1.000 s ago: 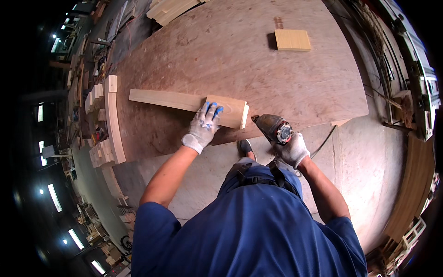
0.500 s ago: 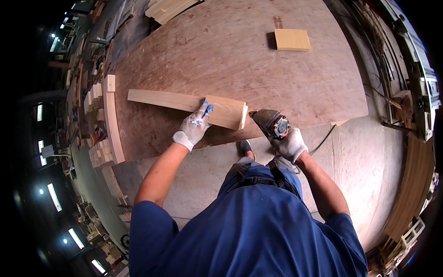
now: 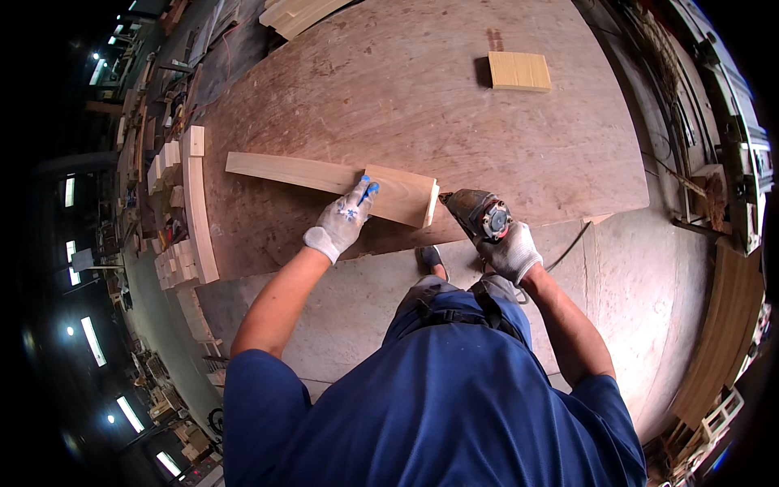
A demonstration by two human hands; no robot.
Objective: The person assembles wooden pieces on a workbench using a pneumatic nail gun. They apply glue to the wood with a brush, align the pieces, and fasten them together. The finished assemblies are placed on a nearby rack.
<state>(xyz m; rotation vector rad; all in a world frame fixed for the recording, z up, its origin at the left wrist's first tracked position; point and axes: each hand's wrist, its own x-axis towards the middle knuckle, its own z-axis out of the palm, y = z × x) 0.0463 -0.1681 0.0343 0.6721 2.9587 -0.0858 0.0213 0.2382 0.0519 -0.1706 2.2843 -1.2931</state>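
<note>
My left hand (image 3: 342,219), in a pale work glove with blue on the fingertips, grips a short wide wooden board (image 3: 404,197) near its left end. A longer narrow board (image 3: 280,170) meets that end and runs off to the left, on the wooden table (image 3: 349,97). Across the wide board's right end sits a thin pale strip (image 3: 432,204). Wrapped round the handle of a dark nail gun (image 3: 477,213) is my gloved right hand (image 3: 514,253). The gun's nose points at the strip, with a small gap between them.
A rectangular wood block (image 3: 519,71) lies at the table's far right. Along the left edge stand a long timber (image 3: 196,203) and stacked offcuts (image 3: 174,264). More boards (image 3: 300,15) rest at the far left corner. A dark hose (image 3: 570,246) trails by my right hand.
The view has shifted very slightly. Both hands, the boards and the nail gun keep nearly the same places relative to each other.
</note>
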